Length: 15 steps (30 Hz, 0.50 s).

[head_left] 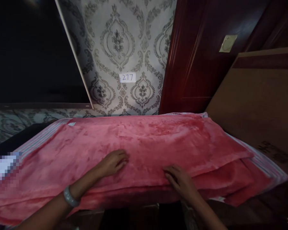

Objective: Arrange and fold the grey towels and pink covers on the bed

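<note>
A pink plush blanket (144, 140) is spread wide over a surface, in folded layers that show along its front and right edges. My left hand (114, 162) rests on the blanket's middle, palm down, fingers loosely bent and a little apart. To the right, nearer the front edge, my right hand (180, 181) touches the blanket with its fingers stretched out. Neither hand grips any cloth that I can see. Striped cloth (46, 135) borders the blanket on the left, and similar stripes show at the right. A small white tag (72, 124) lies near the back left corner.
Behind stands a patterned wall (117, 41) bearing a paper label (127, 77) marked 277. A large dark screen (33, 57) is at the left. Dark red wood panelling (194, 57) and a big brown cardboard box (261, 102) bound the right side.
</note>
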Motion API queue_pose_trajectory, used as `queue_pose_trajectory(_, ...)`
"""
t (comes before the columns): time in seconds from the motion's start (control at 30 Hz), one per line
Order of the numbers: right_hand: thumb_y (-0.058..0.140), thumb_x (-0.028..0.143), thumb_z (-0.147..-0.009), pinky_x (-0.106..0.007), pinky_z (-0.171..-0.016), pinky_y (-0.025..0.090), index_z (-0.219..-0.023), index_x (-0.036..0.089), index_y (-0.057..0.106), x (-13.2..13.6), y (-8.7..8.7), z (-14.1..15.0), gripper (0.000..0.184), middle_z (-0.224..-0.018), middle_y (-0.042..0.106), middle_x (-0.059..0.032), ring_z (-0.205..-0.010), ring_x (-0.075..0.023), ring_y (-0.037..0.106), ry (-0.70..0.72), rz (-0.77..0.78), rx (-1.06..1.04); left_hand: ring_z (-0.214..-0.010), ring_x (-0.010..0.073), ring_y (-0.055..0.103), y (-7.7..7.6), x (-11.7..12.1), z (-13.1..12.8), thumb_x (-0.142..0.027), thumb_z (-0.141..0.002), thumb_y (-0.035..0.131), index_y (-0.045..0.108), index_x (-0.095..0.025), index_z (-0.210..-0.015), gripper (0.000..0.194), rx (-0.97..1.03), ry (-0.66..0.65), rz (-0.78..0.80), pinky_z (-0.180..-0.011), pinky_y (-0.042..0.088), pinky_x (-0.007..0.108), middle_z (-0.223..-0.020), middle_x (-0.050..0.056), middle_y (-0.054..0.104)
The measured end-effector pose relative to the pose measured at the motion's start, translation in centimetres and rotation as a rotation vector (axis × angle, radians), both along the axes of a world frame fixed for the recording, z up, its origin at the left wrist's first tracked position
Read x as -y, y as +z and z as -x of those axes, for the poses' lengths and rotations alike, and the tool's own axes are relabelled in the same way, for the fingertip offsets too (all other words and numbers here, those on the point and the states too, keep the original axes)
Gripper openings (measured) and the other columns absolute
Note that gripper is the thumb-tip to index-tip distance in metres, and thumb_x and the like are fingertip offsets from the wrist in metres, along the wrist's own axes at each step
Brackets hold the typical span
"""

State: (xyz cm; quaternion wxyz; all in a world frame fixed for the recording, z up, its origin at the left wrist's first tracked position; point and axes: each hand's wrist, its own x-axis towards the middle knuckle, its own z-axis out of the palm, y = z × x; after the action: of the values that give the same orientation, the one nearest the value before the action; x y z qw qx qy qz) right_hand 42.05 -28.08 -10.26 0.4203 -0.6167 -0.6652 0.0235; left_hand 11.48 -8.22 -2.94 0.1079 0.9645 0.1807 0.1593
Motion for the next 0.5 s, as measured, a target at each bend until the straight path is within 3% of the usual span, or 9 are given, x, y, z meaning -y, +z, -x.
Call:
queue_pose_trajectory(0.07, 0.048, 0.035, -0.1, -0.043, -0.077, 0.061, -0.103, 0.024, 0.075, -1.2, 1.2, -1.5, 0.03, -0.096, 0.076, -0.0092, -0.087, -0.0266, 0.072, 0.028, 0.035, -0.048, -0.099, 0.0221, 0.069, 1.5, -3.2, -1.1, -0.028, -0.097, 0.039, 0.073, -0.023, -0.101, 0.035, 0.044, 0.109, 0.01, -0.093, 0.056, 0.038, -0.104, 0.009, 0.074)
queue_pose_trajectory(0.13, 0.047, 0.035, -0.098, -0.044, -0.081, 0.061, -0.102, 0.023, 0.075, -3.1, 2.6, -3.5, 0.03, -0.097, 0.077, -0.0091, -0.088, -0.0266, 0.072, 0.009, 0.023, -0.062, -0.106, 0.0235, 0.069, 2.7, -6.9, -2.2, -0.026, -0.094, 0.038, 0.073, -0.022, -0.108, 0.038, 0.087, 0.307, -0.022, -0.098, 0.055, 0.04, -0.11, 0.01, 0.074)
queue_pose_trajectory(0.23, 0.05, 0.033, -0.093, -0.044, -0.085, 0.06, -0.1, 0.022, 0.076, -6.8, 4.5, -7.2, 0.029, -0.1, 0.077, -0.0097, -0.091, -0.0266, 0.072, -0.034, -0.006, -0.01, -0.122, 0.0263, 0.063, 3.2, -11.6, -3.3, -0.023, -0.089, 0.042, 0.067, -0.017, -0.128, 0.047, 0.078, 0.626, -0.067, -0.108, 0.049, 0.042, -0.126, 0.014, 0.071)
queue_pose_trajectory(0.37, 0.05, 0.027, -0.089, -0.043, -0.09, 0.058, -0.098, 0.02, 0.077, -12.2, 6.1, -12.2, 0.03, -0.102, 0.077, -0.0111, -0.096, -0.0256, 0.072, -0.159, 0.041, 0.114, -0.137, 0.0338, 0.051, 0.9, -14.4, -3.6, -0.029, -0.094, 0.038, 0.057, -0.005, -0.138, 0.054, 0.01, 0.869, -0.104, -0.112, 0.042, 0.052, -0.143, 0.025, 0.059)
queue_pose_trajectory(0.5, 0.053, 0.021, -0.09, -0.04, -0.099, 0.053, -0.106, 0.02, 0.077, -17.4, 6.8, -15.2, 0.029, -0.114, 0.076, -0.011, -0.108, -0.0252, 0.07, -0.253, 0.146, 0.259, -0.141, 0.033, 0.046, -2.1, -14.8, -3.2, -0.035, -0.099, 0.032, 0.056, -0.011, -0.14, 0.054, 0.002, 0.909, -0.147, -0.113, 0.038, 0.055, -0.15, 0.023, 0.053)
